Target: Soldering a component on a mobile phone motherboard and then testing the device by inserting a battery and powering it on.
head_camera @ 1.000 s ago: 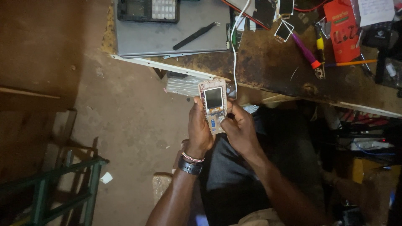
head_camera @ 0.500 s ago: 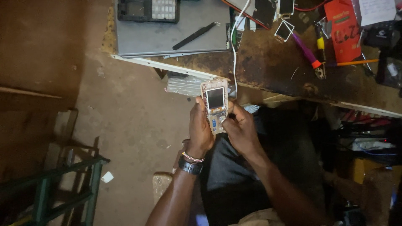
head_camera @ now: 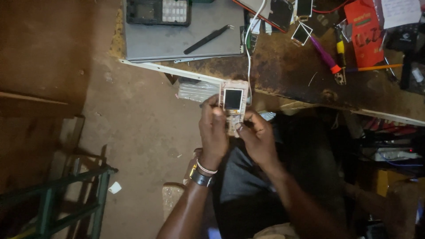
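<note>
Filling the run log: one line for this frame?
left hand: holds opened phone | right hand: fingers at its lower part | white cable: hangs from bench

— How does my feed look around the workbench [head_camera: 283, 75]?

— Dim and warm. I see the light falling mostly on the bench top; below its edge, deep shadow swallows detail.

— Any blur?

— Slightly soft and grainy throughout, darkest at the corners farthest from the bench.
</note>
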